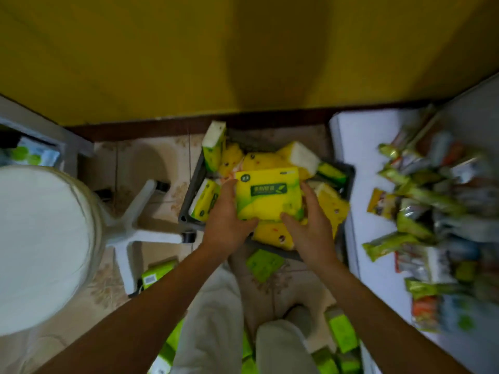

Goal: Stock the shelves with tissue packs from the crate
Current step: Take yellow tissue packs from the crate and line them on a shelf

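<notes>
A dark grey crate [195, 182] stands on the tiled floor by the yellow wall, filled with several yellow-and-green tissue packs [272, 160]. Over the crate both hands hold one yellow-green tissue pack [267, 193] with a green label. My left hand [226, 220] grips its left side, thumb curled under the near edge. My right hand [307, 225] grips its right side, thumb at the near edge. More green packs [264, 263] lie on the floor near my legs.
A white round stool [40, 247] with a wheeled star base [140, 211] stands left. A white shelf [359, 163] on the right carries several snack packets [421, 201]. Another shelf with packs [32, 152] sits far left. More green packs [343, 336] lie by my feet.
</notes>
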The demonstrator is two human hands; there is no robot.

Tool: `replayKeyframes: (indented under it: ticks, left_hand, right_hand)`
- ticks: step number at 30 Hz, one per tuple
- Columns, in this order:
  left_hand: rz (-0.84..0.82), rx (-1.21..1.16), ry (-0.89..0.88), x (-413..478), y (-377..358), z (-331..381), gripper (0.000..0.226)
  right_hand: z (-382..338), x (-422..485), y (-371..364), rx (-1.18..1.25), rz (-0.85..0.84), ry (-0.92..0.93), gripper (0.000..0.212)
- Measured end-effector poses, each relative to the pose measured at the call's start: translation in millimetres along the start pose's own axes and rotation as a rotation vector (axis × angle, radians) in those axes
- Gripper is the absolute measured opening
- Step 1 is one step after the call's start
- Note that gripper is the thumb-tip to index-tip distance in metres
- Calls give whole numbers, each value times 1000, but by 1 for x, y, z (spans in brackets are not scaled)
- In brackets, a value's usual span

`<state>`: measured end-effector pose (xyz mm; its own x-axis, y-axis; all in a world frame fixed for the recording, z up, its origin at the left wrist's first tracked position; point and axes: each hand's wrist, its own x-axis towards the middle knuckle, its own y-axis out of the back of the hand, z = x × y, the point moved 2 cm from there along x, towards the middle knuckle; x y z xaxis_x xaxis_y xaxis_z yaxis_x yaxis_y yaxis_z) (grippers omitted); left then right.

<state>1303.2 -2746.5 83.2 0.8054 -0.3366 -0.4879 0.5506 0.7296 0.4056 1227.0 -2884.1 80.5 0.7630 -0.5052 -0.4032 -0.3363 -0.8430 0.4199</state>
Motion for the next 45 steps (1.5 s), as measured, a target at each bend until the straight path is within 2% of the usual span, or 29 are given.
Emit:
replayKeyframes:
  ticks: [4,9,15,19,23,29,33,45]
  left_hand:
    - [54,-61,-166,-64,25,115,73]
    - [98,-26,-361,-131,65,250,79]
    - [120,23,-602,-187,101,369,81]
    - [55,38,-765,-214,116,426,83]
    - [-1,56,-908,-247,131,473,71]
    - [-100,39,-1123,-289,129,525,56]
    - [-212,29,-1200,-314,104,552,56]
    - [-530,2,-1340,-426,-63,595,49]
  right_hand:
    - [-97,-56,88,-15,15,185,79]
    - [-211,-109,187,-37,89,398,69]
    - [-299,-151,266,-110,287,627,89]
    - [-340,-189,306,-101,428,667,82]
    - [-371,-230,336,-126,586,678,82]
    - [-395,-293,370,-154,832,691,82]
    - [-390,-331,396,-189,984,663,81]
    - [-298,-472,512,-294,1367,387,78]
